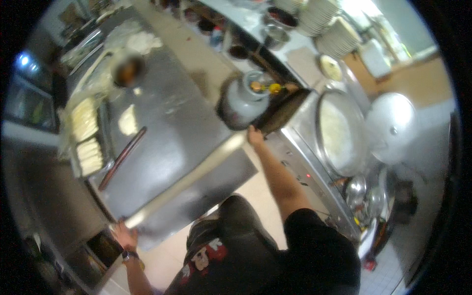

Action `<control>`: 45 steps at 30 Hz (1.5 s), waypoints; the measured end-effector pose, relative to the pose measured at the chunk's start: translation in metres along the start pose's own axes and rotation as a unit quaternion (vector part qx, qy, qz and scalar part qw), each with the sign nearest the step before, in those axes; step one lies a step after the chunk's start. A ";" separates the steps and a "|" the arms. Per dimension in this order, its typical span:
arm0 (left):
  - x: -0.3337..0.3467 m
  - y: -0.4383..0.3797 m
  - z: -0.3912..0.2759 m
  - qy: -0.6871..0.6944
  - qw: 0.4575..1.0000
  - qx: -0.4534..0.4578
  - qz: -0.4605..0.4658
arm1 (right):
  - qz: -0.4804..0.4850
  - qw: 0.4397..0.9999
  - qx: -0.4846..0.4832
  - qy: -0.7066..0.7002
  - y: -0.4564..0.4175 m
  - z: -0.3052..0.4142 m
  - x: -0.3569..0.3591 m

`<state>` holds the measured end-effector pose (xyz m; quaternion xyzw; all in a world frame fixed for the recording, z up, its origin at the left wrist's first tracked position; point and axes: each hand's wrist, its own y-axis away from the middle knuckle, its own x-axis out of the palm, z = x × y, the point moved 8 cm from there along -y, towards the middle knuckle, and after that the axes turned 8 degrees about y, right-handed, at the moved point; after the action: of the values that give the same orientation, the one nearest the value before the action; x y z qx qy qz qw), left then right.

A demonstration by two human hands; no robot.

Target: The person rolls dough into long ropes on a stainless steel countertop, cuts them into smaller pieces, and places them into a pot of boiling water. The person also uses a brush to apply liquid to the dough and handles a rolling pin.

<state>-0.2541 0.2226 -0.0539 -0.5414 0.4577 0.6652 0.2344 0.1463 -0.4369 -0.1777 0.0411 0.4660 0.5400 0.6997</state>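
Note:
A long, pale strip of dough stretches between my two hands, low over or along the front part of the metal worktable. My left hand holds its near-left end by the table's corner. At the other end, my right hand grips the strip past the table's right edge, near a gas cylinder. A dark reddish-brown rolling pin lies on the table beyond the strip. Near its far tip rests a small flat piece of dough. Blur hides the exact finger positions.
Dough portions lie in a tray at the table's left edge. The grey gas cylinder stands to the right of the table. Across the gap, a large pot of pale liquid sits on a steel stove, beside a round lid and stacked plates.

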 end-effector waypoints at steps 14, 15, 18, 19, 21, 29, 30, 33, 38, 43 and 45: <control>-0.068 0.129 0.126 0.269 0.922 -0.111 0.254 | 0.100 0.886 0.018 -0.451 -0.047 0.115 -0.031; -0.054 0.157 0.178 0.249 0.929 -0.117 0.249 | 0.102 0.872 0.004 -0.479 -0.037 0.139 -0.044; -0.050 0.190 0.274 0.114 0.967 -0.106 0.204 | 0.126 0.853 0.028 -0.506 -0.035 0.144 -0.054; -0.051 0.198 0.294 0.076 0.968 -0.114 0.212 | 0.150 0.854 -0.001 -0.498 -0.032 0.142 -0.033; -0.057 0.209 0.325 -0.001 0.964 -0.131 0.230 | 0.133 0.899 -0.019 -0.417 -0.008 0.119 0.009; -0.204 0.042 0.030 0.105 0.928 0.036 0.356 | -0.127 0.705 -0.603 0.351 0.214 0.166 0.121; -0.220 0.016 -0.026 0.146 0.927 0.110 0.327 | -0.111 0.681 -0.625 0.366 0.225 0.175 0.131; -0.269 -0.053 -0.160 0.397 0.864 0.285 0.121 | -0.052 0.632 -0.666 0.392 0.241 0.167 0.159; -0.100 -0.033 -0.284 0.520 0.829 0.206 -0.005 | -0.004 0.621 -0.649 0.440 0.269 0.097 0.132; -0.008 -0.041 -0.349 0.272 0.936 0.213 -0.062 | 0.029 0.614 -0.632 0.472 0.238 0.112 0.128; -0.001 -0.086 -0.339 0.262 0.952 0.146 -0.059 | 0.008 0.618 -0.640 0.456 0.200 0.164 0.155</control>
<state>-0.0131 -0.0294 -0.0820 -0.6828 0.5622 0.4108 0.2212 0.1144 -0.1577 -0.0672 -0.6651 0.2613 0.6563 0.2422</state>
